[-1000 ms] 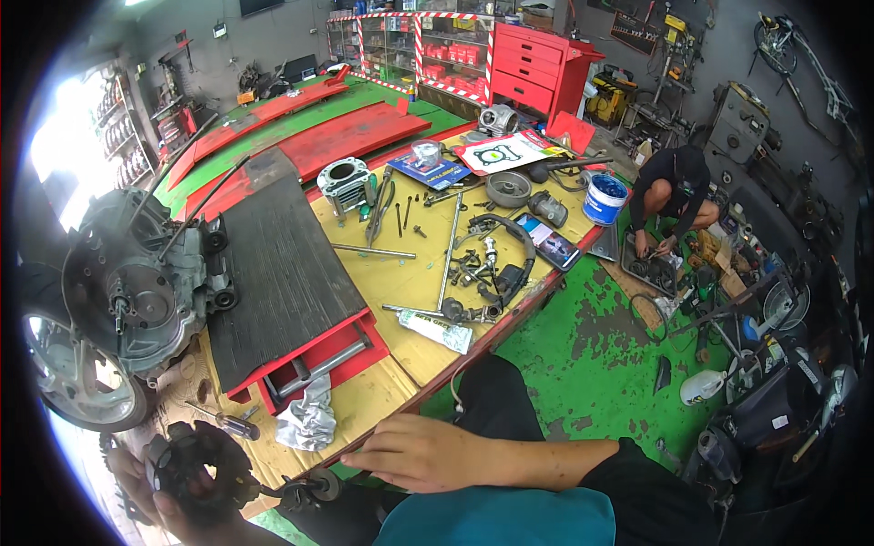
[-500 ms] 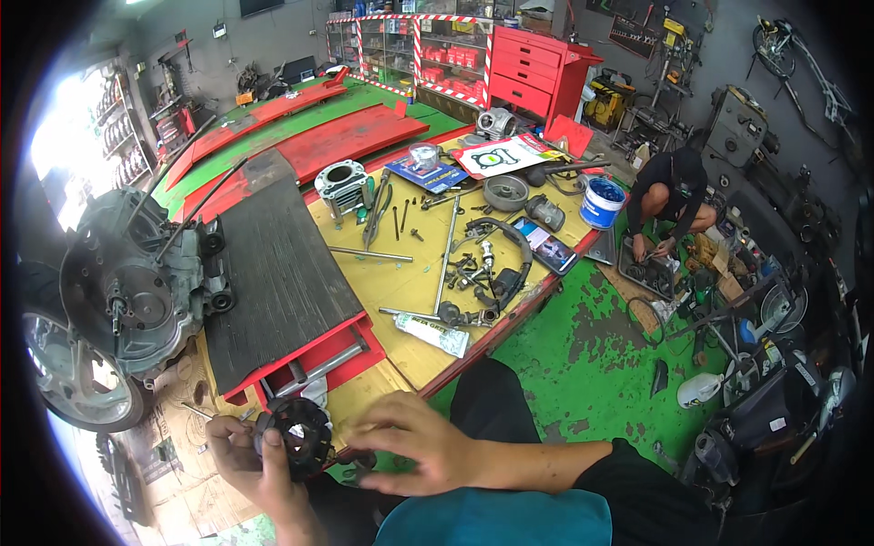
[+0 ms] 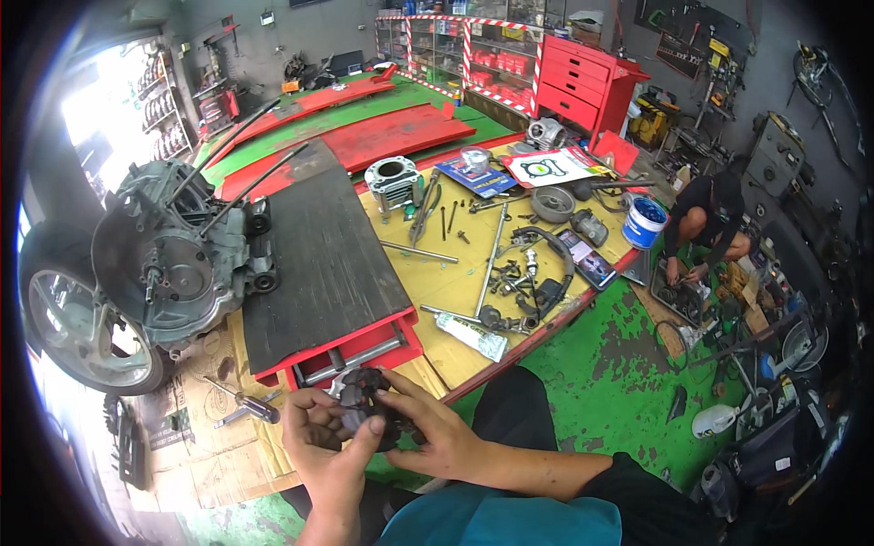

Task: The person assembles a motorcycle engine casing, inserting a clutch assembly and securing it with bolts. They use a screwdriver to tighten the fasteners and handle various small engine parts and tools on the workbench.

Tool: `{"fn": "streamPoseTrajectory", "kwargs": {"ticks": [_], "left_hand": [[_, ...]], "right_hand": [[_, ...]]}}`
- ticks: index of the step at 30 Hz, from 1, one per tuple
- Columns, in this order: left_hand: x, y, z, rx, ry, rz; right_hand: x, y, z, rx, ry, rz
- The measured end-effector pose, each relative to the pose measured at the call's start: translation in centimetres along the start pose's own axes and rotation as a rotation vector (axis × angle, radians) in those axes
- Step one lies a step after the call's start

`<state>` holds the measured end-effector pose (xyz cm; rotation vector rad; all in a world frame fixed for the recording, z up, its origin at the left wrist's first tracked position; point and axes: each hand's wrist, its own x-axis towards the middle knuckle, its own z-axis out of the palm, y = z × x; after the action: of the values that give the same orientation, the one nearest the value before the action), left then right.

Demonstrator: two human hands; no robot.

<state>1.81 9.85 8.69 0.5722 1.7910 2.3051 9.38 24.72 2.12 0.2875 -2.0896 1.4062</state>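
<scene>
Both of my hands hold a dark, round, slotted engine part (image 3: 366, 393) in front of my lap. My left hand (image 3: 326, 455) grips its left side, thumb across the front. On its right side, my right hand (image 3: 435, 432) has its fingers curled round the edge; what lies under them is partly hidden. Just beyond the part is the front end of a red lift ramp with a black ribbed top (image 3: 314, 264). A screwdriver (image 3: 250, 405) lies on the cardboard to the left of my hands.
On the left, a large engine case (image 3: 187, 264) stands beside a wheel (image 3: 86, 332). The yellow table (image 3: 437, 291) carries a cylinder block (image 3: 394, 182), a white tube (image 3: 471, 335), a phone (image 3: 587, 259) and a blue-and-white tub (image 3: 645, 223). A person (image 3: 710, 218) crouches at the right among parts.
My right hand has closed onto the round part, which it was apart from before. The part has turned in my hands. The whole view has shifted, showing more of the left side.
</scene>
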Motion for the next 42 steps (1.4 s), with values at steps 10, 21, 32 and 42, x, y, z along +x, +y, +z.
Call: {"fn": "streamPoseTrajectory", "kwargs": {"ticks": [10, 21, 32, 42], "left_hand": [[1.9, 3.4, -3.5, 0.453, -0.032, 0.158], [3.1, 2.2, -5.2, 0.155, -0.471, -0.267], [2.7, 1.4, -3.7, 0.151, -0.387, -0.312], [3.1, 0.7, -3.3, 0.116, -0.289, -0.302]], "right_hand": [[-0.3, 0.4, -1.5, 0.65, -0.266, 0.417], [-0.1, 0.9, -2.7, 1.137, -0.449, 0.535], [0.7, 0.4, -4.3, 0.593, -0.405, 0.445], [0.0, 0.7, -4.0, 0.447, -0.237, 0.499]]}}
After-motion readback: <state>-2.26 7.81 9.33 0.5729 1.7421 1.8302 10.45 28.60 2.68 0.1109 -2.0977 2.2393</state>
